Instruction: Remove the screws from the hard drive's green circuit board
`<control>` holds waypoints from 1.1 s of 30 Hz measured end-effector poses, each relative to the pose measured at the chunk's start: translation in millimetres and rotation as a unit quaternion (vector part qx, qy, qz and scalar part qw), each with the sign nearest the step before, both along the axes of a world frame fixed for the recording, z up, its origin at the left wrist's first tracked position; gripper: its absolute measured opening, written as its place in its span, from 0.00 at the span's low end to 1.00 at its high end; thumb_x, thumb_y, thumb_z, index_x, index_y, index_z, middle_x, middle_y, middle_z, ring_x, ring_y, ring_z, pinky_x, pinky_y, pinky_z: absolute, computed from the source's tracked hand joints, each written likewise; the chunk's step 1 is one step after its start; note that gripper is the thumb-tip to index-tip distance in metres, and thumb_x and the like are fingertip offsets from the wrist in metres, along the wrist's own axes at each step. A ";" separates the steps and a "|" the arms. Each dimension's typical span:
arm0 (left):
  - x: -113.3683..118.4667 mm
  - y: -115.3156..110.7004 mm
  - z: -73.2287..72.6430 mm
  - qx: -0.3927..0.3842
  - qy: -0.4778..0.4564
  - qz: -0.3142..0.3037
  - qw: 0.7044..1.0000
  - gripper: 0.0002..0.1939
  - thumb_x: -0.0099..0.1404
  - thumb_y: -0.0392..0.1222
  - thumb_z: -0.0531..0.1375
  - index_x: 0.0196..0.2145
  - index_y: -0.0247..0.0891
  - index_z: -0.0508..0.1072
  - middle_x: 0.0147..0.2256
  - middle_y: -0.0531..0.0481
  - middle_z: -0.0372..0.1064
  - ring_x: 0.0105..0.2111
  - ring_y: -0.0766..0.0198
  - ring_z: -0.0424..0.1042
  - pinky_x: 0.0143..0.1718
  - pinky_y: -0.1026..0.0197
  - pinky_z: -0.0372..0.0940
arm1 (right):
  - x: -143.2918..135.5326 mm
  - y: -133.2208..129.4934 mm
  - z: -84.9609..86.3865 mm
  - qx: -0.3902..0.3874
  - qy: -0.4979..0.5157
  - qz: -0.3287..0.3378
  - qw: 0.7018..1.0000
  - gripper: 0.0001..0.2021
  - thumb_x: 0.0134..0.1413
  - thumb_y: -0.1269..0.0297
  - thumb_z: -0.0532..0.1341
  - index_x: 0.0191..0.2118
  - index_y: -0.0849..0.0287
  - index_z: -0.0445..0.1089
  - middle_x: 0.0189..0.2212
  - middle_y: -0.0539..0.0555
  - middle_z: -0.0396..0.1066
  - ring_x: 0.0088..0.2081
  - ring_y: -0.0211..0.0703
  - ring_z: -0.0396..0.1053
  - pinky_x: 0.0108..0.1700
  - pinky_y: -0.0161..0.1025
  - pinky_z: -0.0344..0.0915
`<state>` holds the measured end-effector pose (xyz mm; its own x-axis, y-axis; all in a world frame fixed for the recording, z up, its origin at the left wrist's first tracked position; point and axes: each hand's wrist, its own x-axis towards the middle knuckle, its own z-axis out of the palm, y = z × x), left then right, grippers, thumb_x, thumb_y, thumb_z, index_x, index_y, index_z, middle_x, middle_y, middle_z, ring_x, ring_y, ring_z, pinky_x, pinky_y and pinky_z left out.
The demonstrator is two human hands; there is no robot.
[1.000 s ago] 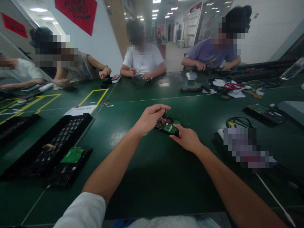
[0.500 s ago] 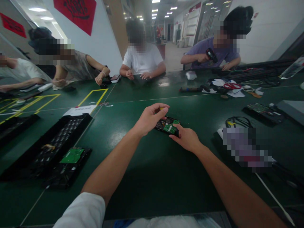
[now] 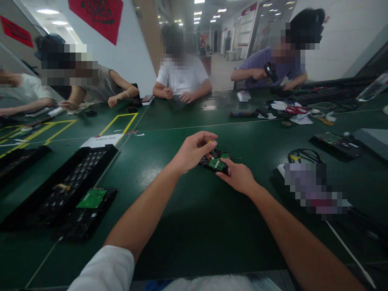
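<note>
A small black device with green circuit boards lies on the dark green table, in front of me. My right hand grips its near right end, thumb on top by the green board. My left hand is over the device's left end, its fingers curled and pinched around a small yellow thing. The fingers hide most of that yellow thing and part of the device, so its shape cannot be made out.
On the left are a long black tray and a black unit with a green board. Another board unit, a black cable and a blurred-out device lie right. Several people sit across the table.
My left fingertips have shifted slightly down and right over the device. My right hand has stayed in place. Across the table, the left-hand person's hands have moved left.
</note>
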<state>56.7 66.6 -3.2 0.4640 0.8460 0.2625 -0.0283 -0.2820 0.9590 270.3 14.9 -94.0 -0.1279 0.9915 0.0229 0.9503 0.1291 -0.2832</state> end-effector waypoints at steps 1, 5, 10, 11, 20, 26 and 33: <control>1.2 -0.8 -0.1 -0.015 -0.013 -0.006 1.000 0.15 0.68 0.45 0.67 0.49 0.37 0.76 0.42 0.44 0.77 0.40 0.61 0.75 0.35 0.62 0.71 | 0.3 0.3 -0.5 0.000 -0.002 0.001 1.000 0.31 0.67 0.43 0.59 0.68 0.54 0.64 0.40 0.57 0.82 0.39 0.53 0.79 0.36 0.42 0.65; 3.1 -2.1 0.0 -0.046 -0.042 -0.012 0.998 0.11 0.69 0.45 0.65 0.45 0.36 0.75 0.46 0.41 0.77 0.46 0.58 0.75 0.37 0.61 0.73 | 1.8 0.6 -2.8 0.003 -0.004 0.003 1.000 0.31 0.68 0.43 0.59 0.68 0.54 0.63 0.41 0.57 0.81 0.38 0.53 0.79 0.35 0.42 0.64; -0.2 2.3 -0.6 -0.029 -0.013 0.020 0.999 0.10 0.70 0.44 0.63 0.44 0.37 0.80 0.45 0.46 0.74 0.40 0.63 0.73 0.41 0.61 0.75 | 2.9 0.0 -3.7 0.010 0.004 0.010 1.000 0.31 0.68 0.42 0.58 0.68 0.54 0.63 0.41 0.57 0.81 0.39 0.52 0.79 0.35 0.41 0.64; -1.0 3.3 -0.9 -0.022 -0.009 0.028 0.999 0.10 0.70 0.43 0.63 0.44 0.38 0.81 0.45 0.46 0.74 0.40 0.63 0.72 0.40 0.62 0.75 | 3.0 -0.1 -3.6 0.010 0.004 0.011 1.000 0.31 0.68 0.43 0.58 0.68 0.54 0.63 0.41 0.57 0.81 0.39 0.52 0.79 0.35 0.41 0.64; 2.7 2.7 -2.8 -0.033 -0.054 -0.007 0.998 0.11 0.72 0.44 0.60 0.46 0.37 0.80 0.48 0.45 0.71 0.48 0.59 0.72 0.49 0.55 0.76 | 2.3 -0.4 -2.4 0.007 0.005 0.008 1.000 0.31 0.68 0.43 0.58 0.68 0.56 0.63 0.41 0.58 0.81 0.39 0.53 0.79 0.37 0.42 0.65; 0.5 2.3 -1.0 -0.008 0.010 0.014 1.000 0.16 0.68 0.49 0.67 0.48 0.37 0.80 0.42 0.48 0.74 0.38 0.65 0.72 0.41 0.61 0.71 | 0.2 -1.6 1.0 -0.006 0.004 0.002 1.000 0.32 0.68 0.43 0.59 0.69 0.56 0.63 0.40 0.57 0.81 0.40 0.53 0.79 0.38 0.42 0.66; -3.0 1.8 -1.2 0.043 0.066 0.023 0.997 0.16 0.66 0.51 0.69 0.47 0.38 0.82 0.41 0.46 0.77 0.37 0.62 0.73 0.37 0.61 0.66 | -0.1 -3.5 4.4 -0.013 0.015 0.004 1.000 0.32 0.68 0.44 0.59 0.69 0.56 0.62 0.38 0.57 0.81 0.39 0.53 0.79 0.37 0.43 0.66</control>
